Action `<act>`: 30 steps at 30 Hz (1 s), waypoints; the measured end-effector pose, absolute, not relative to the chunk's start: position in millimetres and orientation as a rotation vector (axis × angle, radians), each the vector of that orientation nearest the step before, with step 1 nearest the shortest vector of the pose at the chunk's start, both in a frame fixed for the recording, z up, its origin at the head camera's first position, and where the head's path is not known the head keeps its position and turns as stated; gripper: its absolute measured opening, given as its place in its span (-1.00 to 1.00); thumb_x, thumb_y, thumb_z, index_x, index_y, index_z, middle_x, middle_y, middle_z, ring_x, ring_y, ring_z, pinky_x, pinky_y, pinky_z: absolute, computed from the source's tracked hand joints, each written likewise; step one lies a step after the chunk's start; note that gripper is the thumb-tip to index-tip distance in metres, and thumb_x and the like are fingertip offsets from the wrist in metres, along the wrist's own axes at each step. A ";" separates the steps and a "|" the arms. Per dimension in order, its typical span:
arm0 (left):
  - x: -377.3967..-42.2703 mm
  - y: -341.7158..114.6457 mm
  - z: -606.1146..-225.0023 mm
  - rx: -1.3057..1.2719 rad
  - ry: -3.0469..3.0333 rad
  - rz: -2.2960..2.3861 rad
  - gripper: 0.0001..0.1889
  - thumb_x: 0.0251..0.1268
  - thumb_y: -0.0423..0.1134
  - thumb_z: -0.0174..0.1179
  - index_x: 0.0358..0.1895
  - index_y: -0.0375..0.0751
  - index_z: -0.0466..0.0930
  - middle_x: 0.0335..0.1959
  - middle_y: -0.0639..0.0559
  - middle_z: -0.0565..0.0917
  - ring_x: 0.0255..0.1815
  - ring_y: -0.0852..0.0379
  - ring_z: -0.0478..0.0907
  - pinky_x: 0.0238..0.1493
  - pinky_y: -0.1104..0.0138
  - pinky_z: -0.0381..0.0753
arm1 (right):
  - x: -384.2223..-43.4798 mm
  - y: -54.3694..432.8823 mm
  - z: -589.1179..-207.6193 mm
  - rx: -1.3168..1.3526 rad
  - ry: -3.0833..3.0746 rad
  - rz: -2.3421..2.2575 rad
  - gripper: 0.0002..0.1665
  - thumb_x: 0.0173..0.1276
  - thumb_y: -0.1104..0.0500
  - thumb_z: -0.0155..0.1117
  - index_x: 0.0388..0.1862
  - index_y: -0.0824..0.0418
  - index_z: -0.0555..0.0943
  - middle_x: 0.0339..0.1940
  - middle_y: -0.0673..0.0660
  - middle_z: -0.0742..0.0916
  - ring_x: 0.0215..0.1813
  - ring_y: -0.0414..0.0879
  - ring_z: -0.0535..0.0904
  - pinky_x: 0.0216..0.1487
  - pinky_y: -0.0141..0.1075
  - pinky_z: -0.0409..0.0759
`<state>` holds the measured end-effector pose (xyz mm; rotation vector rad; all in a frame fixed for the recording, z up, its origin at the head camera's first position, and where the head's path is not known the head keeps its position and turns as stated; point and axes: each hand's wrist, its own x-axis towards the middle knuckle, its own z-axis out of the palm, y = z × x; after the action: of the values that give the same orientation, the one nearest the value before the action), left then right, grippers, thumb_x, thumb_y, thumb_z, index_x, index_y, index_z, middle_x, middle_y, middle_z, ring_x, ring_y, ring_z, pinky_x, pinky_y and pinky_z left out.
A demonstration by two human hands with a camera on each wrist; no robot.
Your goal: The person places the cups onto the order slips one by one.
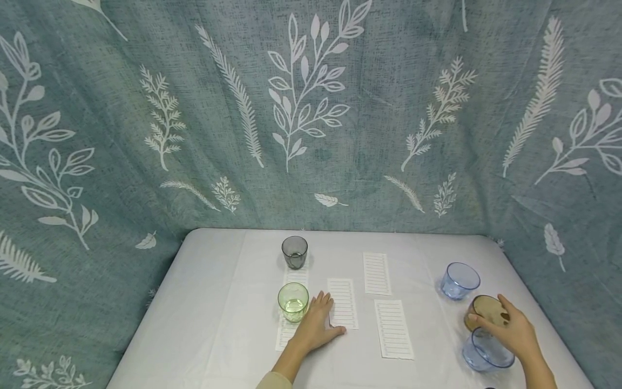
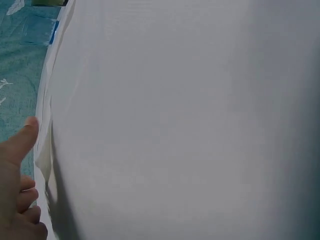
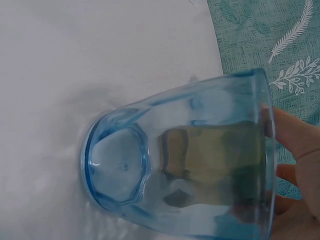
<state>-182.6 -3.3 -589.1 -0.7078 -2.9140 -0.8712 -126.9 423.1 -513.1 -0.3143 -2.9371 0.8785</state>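
My right hand (image 1: pixel 519 328) grips an amber-brown glass (image 1: pixel 487 309) near its rim, thumb on one side and fingers on the other. A blue glass (image 1: pixel 487 351) stands just in front of it; in the right wrist view this blue glass (image 3: pixel 120 165) fills the foreground, and the amber one shows through its wall. Behind stands a second blue glass (image 1: pixel 460 280). On the table, my left hand (image 1: pixel 316 322) rests with fingers spread, beside a green glass (image 1: pixel 293 300) and at the edge of a lined paper strip (image 1: pixel 344 305).
A grey glass (image 1: pixel 294 252) stands at the back on another lined strip (image 1: pixel 297 276). Two more lined strips lie right of centre, one farther back (image 1: pixel 377 274) and one nearer (image 1: pixel 394 330). A white cloth covers the table (image 1: pixel 218 313); a leaf-patterned green curtain (image 1: pixel 340 178) surrounds it.
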 end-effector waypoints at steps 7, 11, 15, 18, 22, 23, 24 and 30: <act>-210.4 19.6 -580.7 -0.723 -2.844 -0.875 -0.31 0.12 0.11 0.27 0.20 -0.33 0.46 0.24 -0.18 0.48 0.36 -0.12 0.29 0.37 0.09 0.25 | -126.7 423.5 -512.4 -0.290 -2.945 0.913 0.11 0.23 -0.13 0.28 0.36 0.61 -0.01 0.18 0.74 0.27 0.11 0.60 0.33 -0.03 0.31 0.45; -229.0 36.3 -574.3 -0.708 -2.888 -0.889 -0.36 0.14 0.09 0.27 0.20 -0.26 0.47 0.25 -0.12 0.48 0.34 -0.09 0.32 0.36 0.08 0.27 | -126.1 423.3 -513.2 -0.293 -2.929 0.914 0.10 0.22 -0.12 0.29 0.35 0.63 0.02 0.17 0.74 0.28 0.10 0.59 0.34 -0.03 0.30 0.45; -245.5 50.3 -570.1 -0.685 -2.952 -0.921 -0.36 0.12 0.07 0.30 0.21 -0.23 0.47 0.25 -0.07 0.49 0.33 -0.08 0.33 0.37 0.08 0.26 | -125.8 423.7 -514.2 -0.294 -2.920 0.922 0.09 0.22 -0.11 0.30 0.35 0.62 0.02 0.18 0.73 0.29 0.11 0.59 0.34 -0.02 0.30 0.45; -255.7 59.3 -569.3 -0.682 -3.008 -0.865 -0.34 0.10 0.09 0.31 0.23 -0.21 0.46 0.26 -0.05 0.48 0.34 -0.05 0.32 0.40 0.13 0.21 | -125.0 425.3 -514.2 -0.303 -2.924 0.941 0.10 0.24 -0.11 0.29 0.37 0.61 0.00 0.19 0.72 0.29 0.12 0.59 0.33 0.00 0.30 0.45; -264.2 68.2 -567.2 -0.712 -3.055 -0.746 -0.28 0.06 0.12 0.33 0.24 -0.23 0.44 0.29 -0.11 0.43 0.38 -0.04 0.27 0.43 0.14 0.14 | -123.8 427.5 -514.3 -0.337 -2.937 0.977 0.11 0.25 -0.14 0.26 0.39 0.59 -0.04 0.21 0.72 0.26 0.16 0.58 0.29 0.04 0.30 0.43; -265.5 70.3 -566.2 -0.722 -3.062 -0.726 -0.27 0.05 0.13 0.33 0.24 -0.24 0.43 0.30 -0.13 0.42 0.39 -0.04 0.25 0.44 0.12 0.12 | -123.4 427.9 -514.4 -0.348 -2.939 0.985 0.12 0.26 -0.14 0.25 0.39 0.58 -0.05 0.22 0.72 0.26 0.16 0.58 0.29 0.04 0.30 0.42; -266.6 72.2 -564.9 -0.730 -3.070 -0.705 -0.26 0.04 0.13 0.34 0.25 -0.25 0.43 0.31 -0.14 0.41 0.40 -0.05 0.24 0.44 0.11 0.11 | -123.2 428.3 -514.5 -0.360 -2.941 0.998 0.12 0.26 -0.15 0.25 0.40 0.58 -0.06 0.22 0.72 0.25 0.17 0.58 0.28 0.06 0.31 0.41; -271.1 80.7 -566.1 -0.784 -3.117 -0.512 -0.23 0.06 0.18 0.29 0.28 -0.21 0.40 0.34 -0.07 0.39 0.41 -0.02 0.21 0.44 0.07 0.10 | -123.8 428.6 -517.6 -0.369 -2.912 1.016 0.13 0.25 -0.14 0.27 0.38 0.61 -0.05 0.19 0.73 0.28 0.17 0.57 0.30 0.08 0.29 0.41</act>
<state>-271.1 80.7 -566.1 -0.7839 -3.1173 -0.5123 -123.8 428.6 -517.6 -0.3686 -2.9120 1.0158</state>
